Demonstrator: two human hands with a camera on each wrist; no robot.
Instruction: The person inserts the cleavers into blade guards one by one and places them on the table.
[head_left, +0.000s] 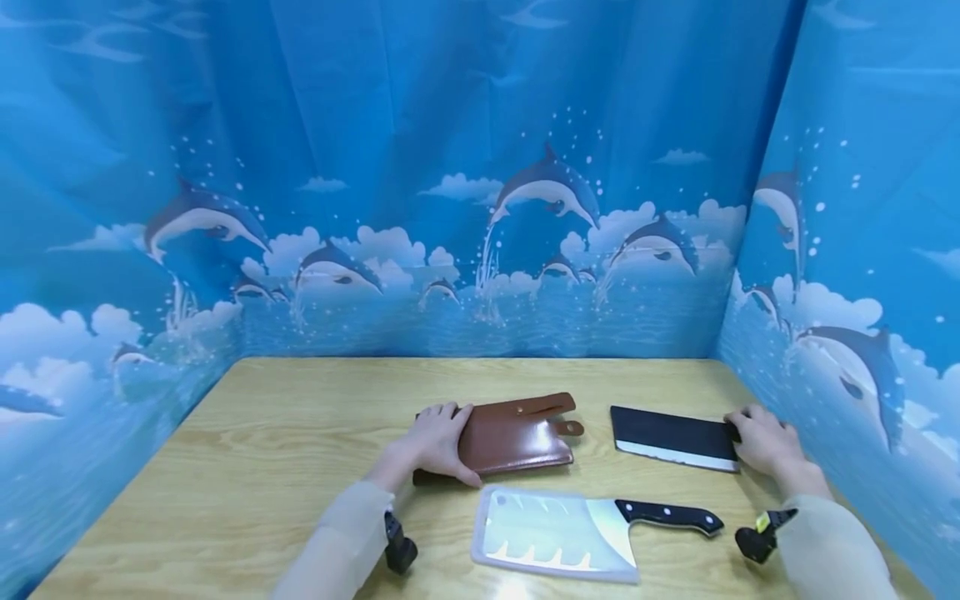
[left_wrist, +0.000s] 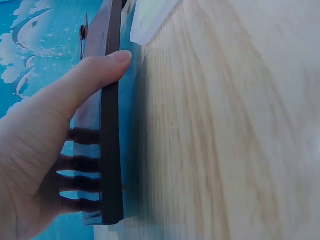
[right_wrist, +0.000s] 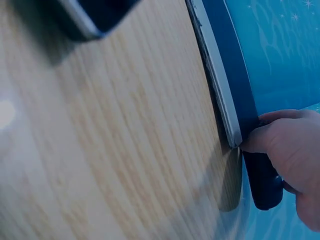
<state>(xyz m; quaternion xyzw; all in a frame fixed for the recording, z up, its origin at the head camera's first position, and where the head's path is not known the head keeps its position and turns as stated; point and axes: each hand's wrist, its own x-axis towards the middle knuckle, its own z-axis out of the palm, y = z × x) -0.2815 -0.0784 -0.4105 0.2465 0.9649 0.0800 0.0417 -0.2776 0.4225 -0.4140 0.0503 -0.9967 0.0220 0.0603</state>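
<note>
We take black-handled cleaver in translucent blade guard, on wooden table, as landmark. Just beyond it: brown leather knife sheath, left hand gripping it. Beyond it, rightward: black-bladed cleaver; we see right hand gripping that where blade meets handle.

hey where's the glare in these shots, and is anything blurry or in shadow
Head view: a bright glare spot on the table at the bottom edge, plus sheen on the brown sheath; left wrist view: soft shadow along the sheath; right wrist view: glare at the left edge, a black handle blurred at top left, shadow beside the black cleaver.
</note>
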